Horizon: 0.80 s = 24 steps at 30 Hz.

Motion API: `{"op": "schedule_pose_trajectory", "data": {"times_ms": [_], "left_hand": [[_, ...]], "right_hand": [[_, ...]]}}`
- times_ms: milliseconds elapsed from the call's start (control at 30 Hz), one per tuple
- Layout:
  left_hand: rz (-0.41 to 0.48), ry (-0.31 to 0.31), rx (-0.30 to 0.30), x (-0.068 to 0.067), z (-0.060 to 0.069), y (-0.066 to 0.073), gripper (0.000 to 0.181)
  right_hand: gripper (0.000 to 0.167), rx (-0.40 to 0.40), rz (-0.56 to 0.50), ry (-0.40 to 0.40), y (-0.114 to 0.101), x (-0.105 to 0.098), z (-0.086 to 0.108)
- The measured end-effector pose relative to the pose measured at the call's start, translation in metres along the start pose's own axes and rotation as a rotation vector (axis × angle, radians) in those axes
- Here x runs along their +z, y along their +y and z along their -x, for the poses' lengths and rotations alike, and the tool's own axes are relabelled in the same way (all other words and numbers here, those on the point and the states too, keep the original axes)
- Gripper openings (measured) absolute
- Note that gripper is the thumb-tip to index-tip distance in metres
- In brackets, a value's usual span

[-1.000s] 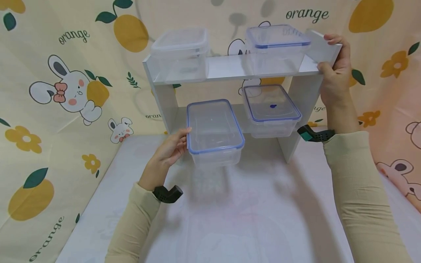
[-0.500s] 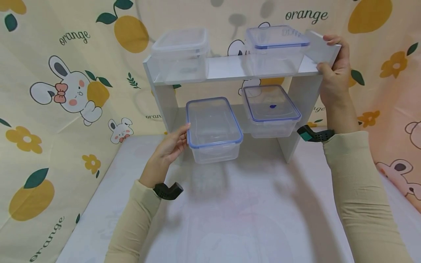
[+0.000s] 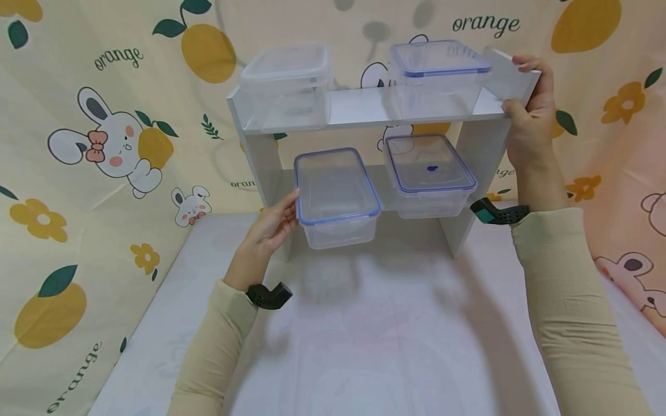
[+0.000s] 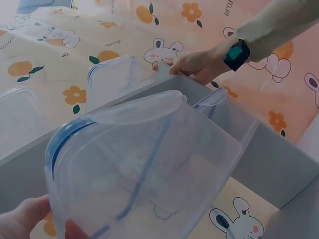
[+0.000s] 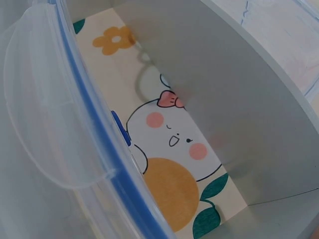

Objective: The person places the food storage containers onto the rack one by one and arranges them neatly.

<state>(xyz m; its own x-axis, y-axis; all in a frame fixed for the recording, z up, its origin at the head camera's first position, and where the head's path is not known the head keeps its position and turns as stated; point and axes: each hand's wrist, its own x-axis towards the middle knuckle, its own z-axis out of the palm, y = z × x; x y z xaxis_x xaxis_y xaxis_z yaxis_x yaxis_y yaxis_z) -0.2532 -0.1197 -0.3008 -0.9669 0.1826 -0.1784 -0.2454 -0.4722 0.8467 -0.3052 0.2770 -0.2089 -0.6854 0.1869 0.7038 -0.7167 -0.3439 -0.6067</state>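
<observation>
My left hand (image 3: 272, 227) grips the left edge of a clear food container (image 3: 338, 188) with a blue-rimmed lid. That container is at the left opening of the lower shelf, its near end jutting out past the front. In the left wrist view, a thumb (image 4: 30, 211) and a fingertip lie against the corner of the container (image 4: 149, 164). My right hand (image 3: 533, 110) grips the upper right side panel of the white shelf unit (image 3: 359, 107), thumb in front and fingers over the top. A second blue-rimmed container (image 3: 430, 173) sits on the lower shelf at the right.
On the top shelf stand a container with a clear lid (image 3: 285, 86) at the left and a blue-rimmed container (image 3: 439, 78) at the right. The unit stands on a white table (image 3: 374, 346) before a patterned cloth backdrop (image 3: 93, 190).
The left hand has moved the food container slightly up and back towards the lower shelf. My right hand has stayed on the side panel.
</observation>
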Motion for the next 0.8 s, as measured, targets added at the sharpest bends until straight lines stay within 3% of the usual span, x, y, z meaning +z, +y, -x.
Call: {"op": "schedule_pose_trajectory", "data": {"times_ms": [500,667,800], "left_hand": [[0.090,0.041,0.033,-0.001,-0.012,0.004,0.020],[0.106,0.039,0.051,-0.002,-0.010,0.004,0.021],[0.065,0.055,0.076,-0.002,-0.006,0.003,0.022]], "right_hand": [[0.049,0.007,0.004,0.000,-0.001,0.001,0.000],[0.050,-0.003,-0.013,-0.012,0.000,0.001,-0.001],[0.050,-0.009,-0.008,-0.015,0.000,0.000,-0.001]]}}
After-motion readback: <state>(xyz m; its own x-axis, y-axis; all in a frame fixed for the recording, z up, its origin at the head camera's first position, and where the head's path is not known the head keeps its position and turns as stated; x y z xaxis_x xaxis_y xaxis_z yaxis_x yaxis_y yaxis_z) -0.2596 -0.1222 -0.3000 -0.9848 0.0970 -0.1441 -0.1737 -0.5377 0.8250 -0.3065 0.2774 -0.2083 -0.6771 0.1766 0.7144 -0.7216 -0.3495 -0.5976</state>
